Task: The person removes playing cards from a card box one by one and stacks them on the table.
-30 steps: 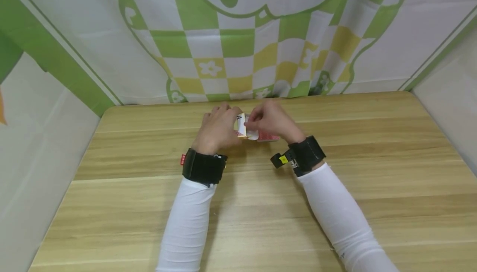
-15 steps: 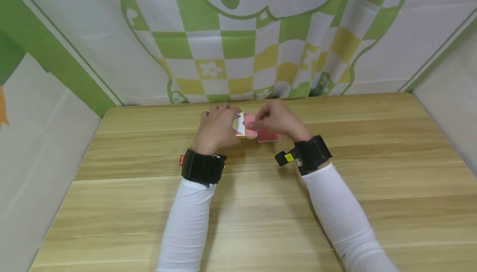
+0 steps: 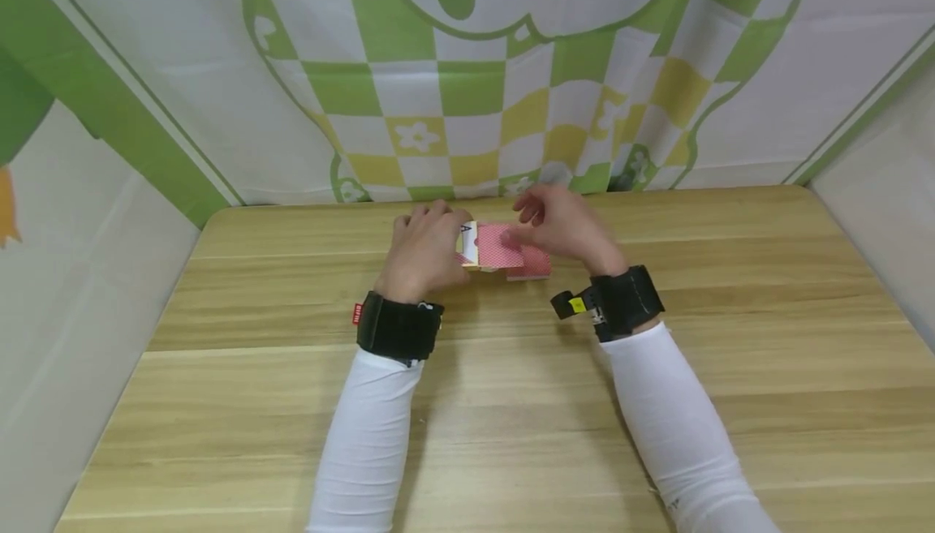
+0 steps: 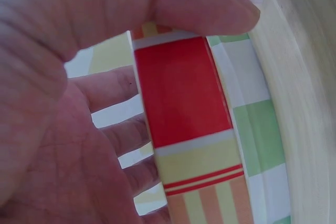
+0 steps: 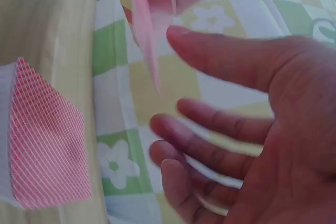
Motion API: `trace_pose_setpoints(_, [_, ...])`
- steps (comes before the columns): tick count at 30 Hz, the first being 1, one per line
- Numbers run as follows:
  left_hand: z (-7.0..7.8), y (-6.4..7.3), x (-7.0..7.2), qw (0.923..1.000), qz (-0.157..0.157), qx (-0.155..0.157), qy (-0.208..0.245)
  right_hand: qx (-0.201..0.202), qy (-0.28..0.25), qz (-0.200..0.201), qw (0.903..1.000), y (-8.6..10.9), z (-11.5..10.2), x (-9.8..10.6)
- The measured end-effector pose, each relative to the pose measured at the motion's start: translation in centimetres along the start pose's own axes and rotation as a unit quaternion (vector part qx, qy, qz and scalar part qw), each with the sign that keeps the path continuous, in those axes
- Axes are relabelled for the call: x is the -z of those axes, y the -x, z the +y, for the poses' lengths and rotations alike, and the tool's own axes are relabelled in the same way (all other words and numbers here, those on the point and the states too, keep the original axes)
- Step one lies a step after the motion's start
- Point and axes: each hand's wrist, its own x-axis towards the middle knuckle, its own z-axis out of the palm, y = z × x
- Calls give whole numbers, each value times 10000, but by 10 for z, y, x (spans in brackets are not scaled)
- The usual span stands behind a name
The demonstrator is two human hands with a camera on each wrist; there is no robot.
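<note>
My left hand (image 3: 425,251) grips a playing-card box (image 3: 470,246) marked with an A, near the back of the table. The left wrist view shows the thumb across one end of the box's red and striped side (image 4: 184,93) and the fingers behind. A red-patterned card (image 3: 491,247) sticks out of the box's right end. Beside it is my right hand (image 3: 568,223), its thumb and fingers apart around nothing in the right wrist view. Below that hand lies a deck of red-backed cards (image 3: 539,265), partly covered by the card in the head view.
The wooden table (image 3: 504,411) ends close behind the hands, at a checked green, yellow and white curtain (image 3: 467,83). Pale walls or sheets stand on both sides.
The red-patterned card has come into view at the box's right end and shows more and more. My right hand has moved rightward off it; the left hand has stayed in place.
</note>
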Motion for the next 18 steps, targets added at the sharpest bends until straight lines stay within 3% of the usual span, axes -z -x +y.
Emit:
trace_pose_setpoints(4, [1, 0, -1, 10000, -48, -14, -33, 533, 357, -20, 9979, -4, -6, -10])
trace_pose_setpoints(10, [1, -1, -2, 9999, -113, -50, -91, 922, 637, 45, 9937, -7, -8, -20])
trace_pose_setpoints(13, [1, -1, -2, 9999, -54, -80, -39, 936, 627, 5, 9936, -8, -5, -19])
trace_pose_setpoints(18, [0, -1, -2, 9999, -12, -97, 53, 723, 127, -393, 9965, -7, 5, -11])
